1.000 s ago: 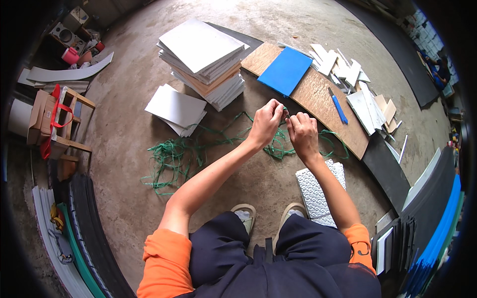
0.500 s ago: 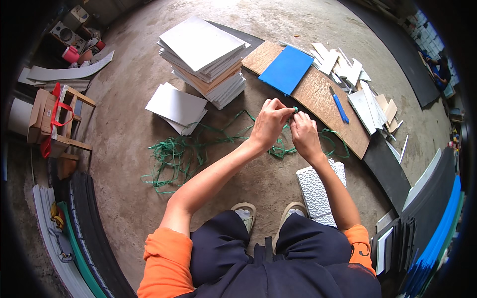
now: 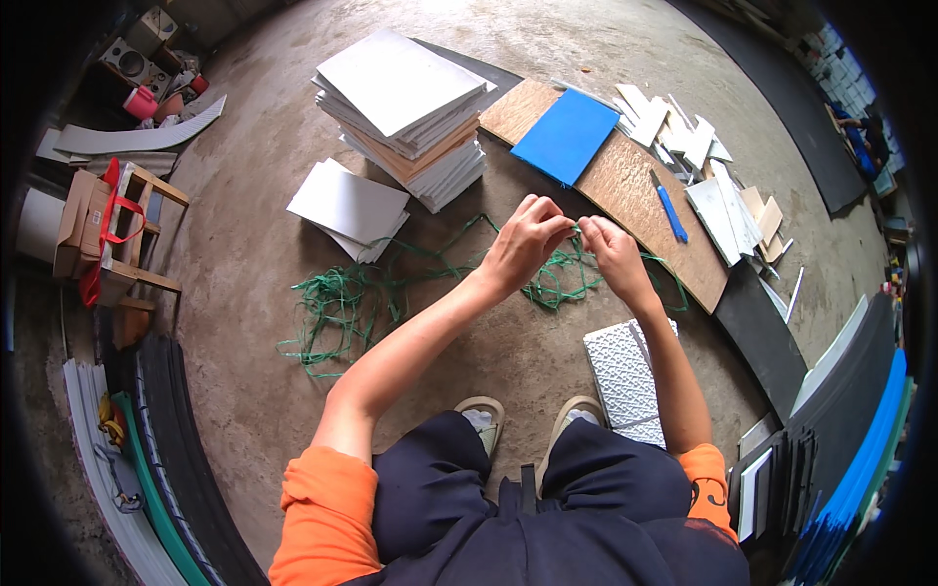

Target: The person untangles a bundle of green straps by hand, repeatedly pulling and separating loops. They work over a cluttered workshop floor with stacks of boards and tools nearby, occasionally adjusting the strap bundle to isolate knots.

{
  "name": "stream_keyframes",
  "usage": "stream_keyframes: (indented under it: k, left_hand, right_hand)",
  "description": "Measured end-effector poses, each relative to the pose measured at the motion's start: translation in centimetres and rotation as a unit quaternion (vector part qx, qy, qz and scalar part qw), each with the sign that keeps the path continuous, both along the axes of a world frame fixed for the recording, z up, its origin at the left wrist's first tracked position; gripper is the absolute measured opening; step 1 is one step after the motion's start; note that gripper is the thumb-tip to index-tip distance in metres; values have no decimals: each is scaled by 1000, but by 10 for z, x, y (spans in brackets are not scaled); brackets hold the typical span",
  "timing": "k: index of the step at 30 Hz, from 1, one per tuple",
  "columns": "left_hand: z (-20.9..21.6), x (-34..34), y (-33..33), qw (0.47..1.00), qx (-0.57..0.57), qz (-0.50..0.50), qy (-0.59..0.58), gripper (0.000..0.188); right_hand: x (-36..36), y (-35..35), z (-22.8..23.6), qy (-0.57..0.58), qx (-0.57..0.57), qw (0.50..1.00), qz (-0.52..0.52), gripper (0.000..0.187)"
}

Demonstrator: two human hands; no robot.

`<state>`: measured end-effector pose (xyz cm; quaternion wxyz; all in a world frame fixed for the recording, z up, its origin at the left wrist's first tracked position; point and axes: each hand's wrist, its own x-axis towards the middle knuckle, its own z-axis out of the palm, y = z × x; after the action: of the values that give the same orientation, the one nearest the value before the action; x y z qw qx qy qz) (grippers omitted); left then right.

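Observation:
Both my hands are raised over the floor, close together, in front of the wooden board (image 3: 625,195). My left hand (image 3: 529,246) pinches a bit of green plastic string (image 3: 344,305) between thumb and fingers. Facing it, my right hand (image 3: 613,256) is closed on the same string, and a short green piece shows between the fingertips. One loose heap of the string lies on the floor to the left. A smaller tangle sits below my hands, and a strand links the two. Just below my right hand is a white textured block (image 3: 616,376).
A tall stack of white sheets (image 3: 401,83) stands ahead, with a lower stack (image 3: 347,205) beside it. On the board lie a blue sheet (image 3: 565,137) and a blue-handled knife (image 3: 670,210). White offcuts (image 3: 723,210) are piled at right. Another person (image 3: 865,142) is at far right.
My hands have moved slightly apart, the right one shifting right and turning. The green bunch at my fingertips now looks smaller. More of the tangle below shows.

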<state>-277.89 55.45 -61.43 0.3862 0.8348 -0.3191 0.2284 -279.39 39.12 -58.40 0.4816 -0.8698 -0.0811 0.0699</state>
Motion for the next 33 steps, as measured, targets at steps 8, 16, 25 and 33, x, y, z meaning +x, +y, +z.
stream_keyframes:
  k: [8, 16, 25, 33]
  left_hand:
    - [-9, 6, -1, 917, -155, -25, 367, 22]
    - [-2, 8, 1, 852, -239, -18, 465, 20]
    - [-3, 15, 10, 806, -245, -72, 534, 20]
    - [-6, 27, 29, 542, -280, -272, 744, 18]
  right_hand:
    - [4, 9, -33, -63, 187, 980, -25, 22]
    - [5, 10, -42, -5, 259, 962, -86, 21]
    - [1, 6, -34, -111, 72, 987, -88, 12]
    - [-11, 13, -7, -503, -113, 857, -12, 18]
